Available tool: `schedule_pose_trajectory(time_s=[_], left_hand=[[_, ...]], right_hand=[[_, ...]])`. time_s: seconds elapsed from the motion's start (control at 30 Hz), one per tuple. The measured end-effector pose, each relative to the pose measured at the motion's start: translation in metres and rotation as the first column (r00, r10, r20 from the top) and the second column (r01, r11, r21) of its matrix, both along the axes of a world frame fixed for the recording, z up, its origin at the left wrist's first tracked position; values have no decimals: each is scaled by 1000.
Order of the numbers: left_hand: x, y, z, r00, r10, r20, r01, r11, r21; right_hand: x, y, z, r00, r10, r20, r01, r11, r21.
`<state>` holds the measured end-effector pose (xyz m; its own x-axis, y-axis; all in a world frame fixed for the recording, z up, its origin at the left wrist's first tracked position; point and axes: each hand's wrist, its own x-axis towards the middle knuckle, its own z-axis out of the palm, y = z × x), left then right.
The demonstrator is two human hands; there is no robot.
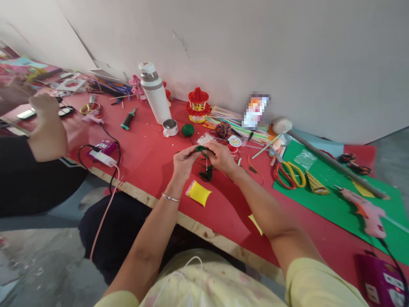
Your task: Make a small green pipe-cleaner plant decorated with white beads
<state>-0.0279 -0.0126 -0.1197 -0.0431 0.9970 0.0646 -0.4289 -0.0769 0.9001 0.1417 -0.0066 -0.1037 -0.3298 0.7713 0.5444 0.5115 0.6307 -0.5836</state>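
My left hand (184, 162) and my right hand (221, 157) meet above the red table, fingertips pinched on a small green yarn piece (200, 148). My fingers cover much of it, so its full shape is hidden. Below it hangs a thin pale beaded strand (207, 164), and at its lower end is a dark green yarn piece (207, 174). Just beyond my hands are a green yarn ball (188, 130), a small bag of clear beads (205, 138), a multicoloured yarn ball (223, 128) and a red thread spool (234, 144). Nearer me lies a yellow packet (199, 194).
A white flask (156, 96), steel cup (170, 127) and red pagoda-like ornament (198, 105) stand behind. On the right lie scissors (289, 174) and a pink glue gun (364, 211) on green sheet. At left, another person's arm (47, 128) reaches over the table near a purple box (104, 149).
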Motion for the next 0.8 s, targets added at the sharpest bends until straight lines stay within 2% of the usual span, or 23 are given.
schedule_pose_trajectory(time_s=[0.1, 0.2, 0.3, 0.43, 0.63, 0.7, 0.8], left_hand=[[1, 1, -2, 995, 52, -80, -42, 992, 122], [1, 3, -6, 994, 80, -78, -70, 989, 129], [3, 3, -9, 989, 134, -59, -126, 985, 121], [6, 2, -10, 956, 265, -124, -251, 960, 122], [4, -7, -5, 859, 432, -274, -351, 888, 298], [4, -11, -4, 847, 444, -291, -349, 879, 325], [6, -15, -2, 855, 439, -278, -345, 880, 328]], right_hand=[[1, 1, 1, 1000, 8, -5, -8, 1000, -30], [0, 1, 1, 998, -1, -66, -3, 999, -55], [-3, 0, 3, 980, -84, -179, 66, 992, -105], [-11, -7, 7, 944, -192, -269, 139, 969, -204], [-27, -16, 7, 882, -166, -440, 5, 939, -344], [-30, -17, 7, 851, -170, -496, -43, 921, -388], [-34, -18, 6, 812, -211, -545, -50, 904, -426]])
